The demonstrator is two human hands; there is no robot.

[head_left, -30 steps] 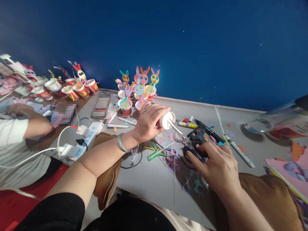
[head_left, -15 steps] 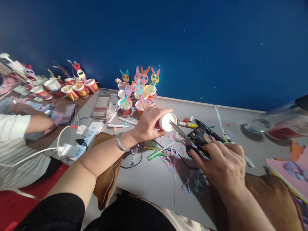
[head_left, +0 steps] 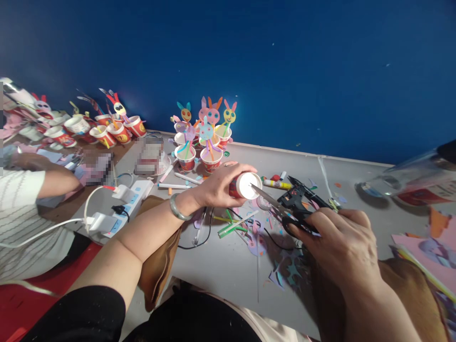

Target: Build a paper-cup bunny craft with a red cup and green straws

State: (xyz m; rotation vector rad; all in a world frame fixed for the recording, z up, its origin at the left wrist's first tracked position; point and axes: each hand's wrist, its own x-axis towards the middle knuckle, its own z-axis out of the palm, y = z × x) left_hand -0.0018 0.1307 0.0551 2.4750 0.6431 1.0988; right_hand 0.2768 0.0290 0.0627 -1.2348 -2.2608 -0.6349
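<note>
My left hand (head_left: pixel 223 185) is wrapped round a red paper cup (head_left: pixel 248 185), its white bottom turned toward the right. Black-handled scissors (head_left: pixel 272 203) are in my right hand (head_left: pixel 344 242), fingers closed about the handles. The blade tips touch the cup's white bottom near its middle; whether they have gone through I cannot tell. Beneath lie a green straw piece (head_left: pixel 230 230) and paper scraps (head_left: pixel 290 270). A black glue gun (head_left: pixel 302 192) and a yellow marker (head_left: pixel 277 184) rest just behind the scissors.
Cups with paper rabbit heads (head_left: pixel 205 130) stand by the blue wall. At left are a power strip (head_left: pixel 133 204), more red cups (head_left: pixel 121 133) and another person's arm (head_left: pixel 59 184). A clear plastic bottle (head_left: pixel 416 175) lies at right, above pink paper (head_left: pixel 413 247).
My left hand and the cup have dropped slightly. My right hand has shifted a little right and down with the scissors, whose tips stay at the cup's bottom.
</note>
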